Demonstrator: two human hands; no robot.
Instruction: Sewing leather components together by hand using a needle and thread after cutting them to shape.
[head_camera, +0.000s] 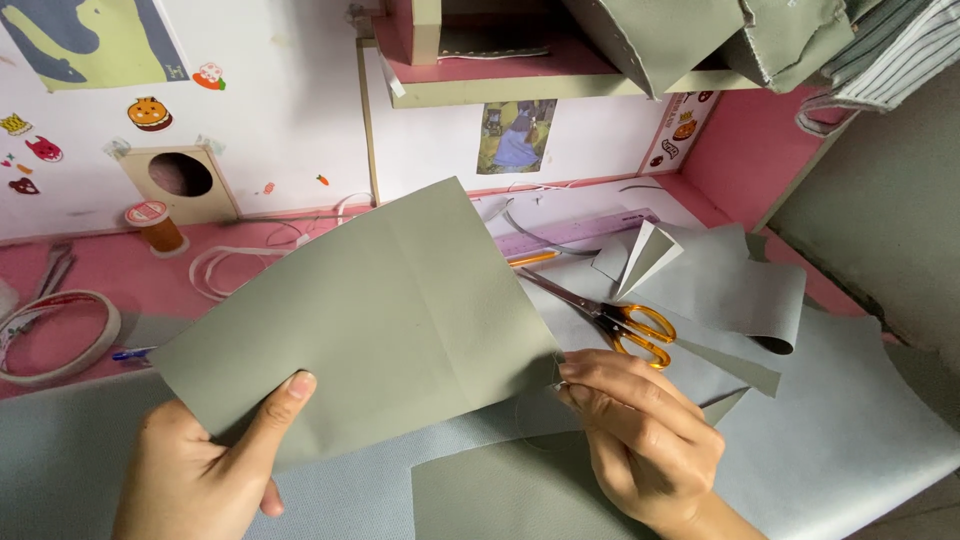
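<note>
I hold a grey-green rectangular fabric piece (385, 315) flat above the desk, a faint fold line running down its middle. My left hand (215, 465) grips its lower left edge, thumb on top. My right hand (640, 435) pinches its lower right corner between fingertips. Just beyond my right hand lie scissors (610, 318) with orange handles, blades pointing toward the upper left, resting on more grey fabric (860, 420).
A folded grey fabric scrap (720, 280) and a purple ruler (580, 232) lie behind the scissors. A tape roll (55, 335), a thread spool (155, 225), white cord (235, 265) and a blue pen (130, 353) sit on the pink desk at left. Fabric hangs from the shelf (500, 88) above.
</note>
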